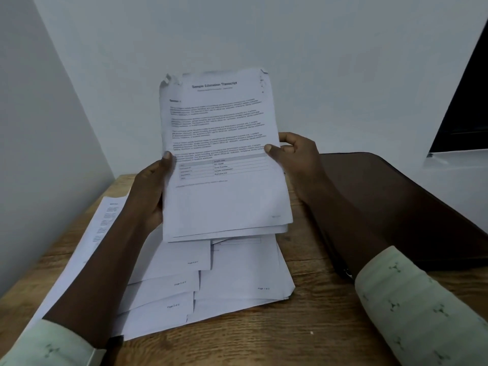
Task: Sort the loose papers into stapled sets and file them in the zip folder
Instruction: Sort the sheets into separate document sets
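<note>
I hold a stack of white printed papers [224, 159] upright above the table; its top sheet is headed "Sample Education Transcript" and its upper corners are crumpled. My left hand [150, 191] grips the stack's left edge, thumb on the front. My right hand [295, 157] grips the right edge the same way. Below the stack, several loose pages [206, 283] lie fanned out on the wooden table [303, 326]. A dark brown zip folder [396, 204] lies flat at the right, partly under my right forearm.
Another printed sheet [87, 241] lies along the table's left edge, hanging over it. White walls close in behind and at the left. A dark window [464, 114] with a white sill is at the upper right.
</note>
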Demonstrator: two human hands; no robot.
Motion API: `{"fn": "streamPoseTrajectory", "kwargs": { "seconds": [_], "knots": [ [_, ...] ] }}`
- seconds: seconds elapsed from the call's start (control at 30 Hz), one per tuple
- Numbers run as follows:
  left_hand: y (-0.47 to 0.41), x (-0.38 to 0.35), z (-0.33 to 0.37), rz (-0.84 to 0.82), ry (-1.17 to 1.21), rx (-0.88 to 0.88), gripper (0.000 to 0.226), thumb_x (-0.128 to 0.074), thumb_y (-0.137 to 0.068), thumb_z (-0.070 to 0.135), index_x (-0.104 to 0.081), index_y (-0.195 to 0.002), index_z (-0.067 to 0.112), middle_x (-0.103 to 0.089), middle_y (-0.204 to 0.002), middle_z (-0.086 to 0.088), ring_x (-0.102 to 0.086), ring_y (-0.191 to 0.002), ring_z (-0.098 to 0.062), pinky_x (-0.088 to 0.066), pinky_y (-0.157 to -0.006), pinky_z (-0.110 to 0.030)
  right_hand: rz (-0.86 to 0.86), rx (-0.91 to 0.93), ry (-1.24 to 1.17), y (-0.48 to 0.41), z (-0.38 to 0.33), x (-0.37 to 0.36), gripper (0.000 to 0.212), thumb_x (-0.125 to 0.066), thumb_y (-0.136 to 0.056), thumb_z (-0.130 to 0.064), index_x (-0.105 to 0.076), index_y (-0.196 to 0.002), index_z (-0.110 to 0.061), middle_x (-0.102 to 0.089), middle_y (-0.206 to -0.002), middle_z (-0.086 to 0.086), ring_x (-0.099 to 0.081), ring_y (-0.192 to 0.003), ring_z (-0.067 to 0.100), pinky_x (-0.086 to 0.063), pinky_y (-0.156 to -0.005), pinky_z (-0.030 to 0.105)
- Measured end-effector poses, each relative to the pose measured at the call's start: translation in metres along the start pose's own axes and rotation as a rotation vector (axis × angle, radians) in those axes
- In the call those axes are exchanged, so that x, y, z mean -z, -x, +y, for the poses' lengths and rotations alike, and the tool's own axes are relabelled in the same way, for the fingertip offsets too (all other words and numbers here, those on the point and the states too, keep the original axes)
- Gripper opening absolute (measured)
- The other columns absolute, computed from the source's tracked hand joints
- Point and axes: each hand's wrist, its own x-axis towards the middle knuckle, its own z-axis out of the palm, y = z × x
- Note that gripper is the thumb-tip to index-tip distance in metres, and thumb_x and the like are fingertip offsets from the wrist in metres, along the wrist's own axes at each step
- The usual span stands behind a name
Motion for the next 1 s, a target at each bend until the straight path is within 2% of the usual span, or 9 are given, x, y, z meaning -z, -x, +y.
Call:
{"fn": "streamPoseTrajectory", "kwargs": {
  "seconds": [0.17,0.27,0.37,0.47,0.57,0.67,0.77,0.87,1.0],
  "knots": [
    [-0.006,0.011,-0.006,0.043,-0.106,-0.034,0.036,-0.044,-0.104,0.031,-0.065,-0.124,0.01,-0.073,-0.116,-0.003,-0.07,-0.102,-0.024,-0.059,-0.088,-0.038,0.042,-0.003,0.059,-0.014,0.018,0.0,0.032,-0.056,-0.079,-0.033,-0.07,-0.097,-0.01,-0.075,-0.101,0.012,-0.07,-0.099,0.033,-0.053,-0.092,0.056],
    [-0.008,0.013,-0.007,0.114,-0.195,-0.084,0.028,-0.044,-0.105,0.028,-0.067,-0.104,0.012,-0.074,-0.087,0.007,-0.064,-0.065,-0.012,-0.052,-0.06,-0.022,0.163,-0.007,0.102,-0.017,0.017,0.009,0.04,-0.054,-0.08,-0.037,-0.066,-0.096,-0.002,-0.07,-0.1,0.021,-0.065,-0.101,0.041,-0.052,-0.088,0.059],
    [-0.008,0.013,-0.006,-0.009,-0.113,-0.01,0.038,-0.044,-0.1,0.045,-0.066,-0.118,0.019,-0.074,-0.108,0.004,-0.07,-0.078,-0.012,-0.056,-0.066,-0.025,0.14,-0.027,0.117,-0.014,0.016,0.004,0.037,-0.056,-0.081,-0.033,-0.066,-0.095,0.001,-0.07,-0.099,0.023,-0.065,-0.1,0.044,-0.052,-0.087,0.06],
    [-0.009,0.013,-0.006,-0.046,-0.13,0.039,0.029,-0.055,-0.099,0.019,-0.064,-0.124,0.009,-0.071,-0.12,-0.009,-0.071,-0.101,-0.025,-0.06,-0.078,-0.035,0.153,-0.017,0.143,-0.009,0.013,-0.004,0.019,-0.06,-0.091,-0.021,-0.068,-0.105,-0.011,-0.073,-0.102,0.009,-0.069,-0.098,0.028,-0.054,-0.092,0.048],
    [-0.008,0.014,-0.011,0.111,-0.173,0.007,0.003,-0.065,-0.09,0.004,-0.063,-0.09,0.006,-0.07,-0.099,-0.013,-0.068,-0.084,-0.025,-0.061,-0.066,-0.03,0.164,0.003,0.18,-0.009,0.012,-0.001,0.011,-0.068,-0.089,-0.02,-0.067,-0.099,-0.014,-0.074,-0.097,0.001,-0.069,-0.091,0.017,-0.056,-0.083,0.032],
    [-0.009,0.019,-0.01,0.187,-0.234,-0.06,0.022,-0.071,-0.086,0.008,-0.054,-0.074,0.013,-0.059,-0.082,-0.01,-0.062,-0.066,-0.015,-0.057,-0.062,-0.025,0.285,0.067,0.324,-0.006,0.01,0.007,0.015,-0.07,-0.087,-0.02,-0.068,-0.091,-0.006,-0.072,-0.086,0.004,-0.064,-0.08,0.021,-0.05,-0.071,0.029],
    [-0.009,0.023,-0.011,0.24,-0.333,-0.137,0.024,-0.071,-0.087,0.006,-0.052,-0.073,0.01,-0.062,-0.065,0.001,-0.06,-0.052,-0.005,-0.05,-0.053,-0.016,0.466,0.036,0.317,-0.015,0.006,0.025,0.019,-0.065,-0.092,-0.024,-0.064,-0.08,-0.01,-0.061,-0.073,-0.003,-0.056,-0.075,0.018,-0.04,-0.067,0.027],
    [-0.008,0.025,-0.012,0.237,-0.343,-0.144,0.018,-0.071,-0.087,0.006,-0.055,-0.079,0.006,-0.061,-0.074,-0.007,-0.062,-0.054,-0.005,-0.051,-0.055,-0.015,0.55,-0.038,0.159,-0.023,0.005,0.04,0.035,-0.065,-0.089,-0.031,-0.045,-0.065,-0.016,-0.04,-0.06,-0.004,-0.039,-0.061,0.016,-0.034,-0.061,0.027],
    [-0.009,0.026,-0.014,0.226,-0.336,-0.122,0.015,-0.073,-0.086,0.009,-0.059,-0.092,0.004,-0.062,-0.081,-0.011,-0.062,-0.057,-0.008,-0.052,-0.057,-0.017,0.543,-0.042,0.119,-0.023,0.004,0.035,0.041,-0.063,-0.083,-0.037,-0.058,-0.084,0.003,-0.061,-0.078,0.022,-0.048,-0.066,0.017,-0.051,-0.067,0.041]
  ]
}}
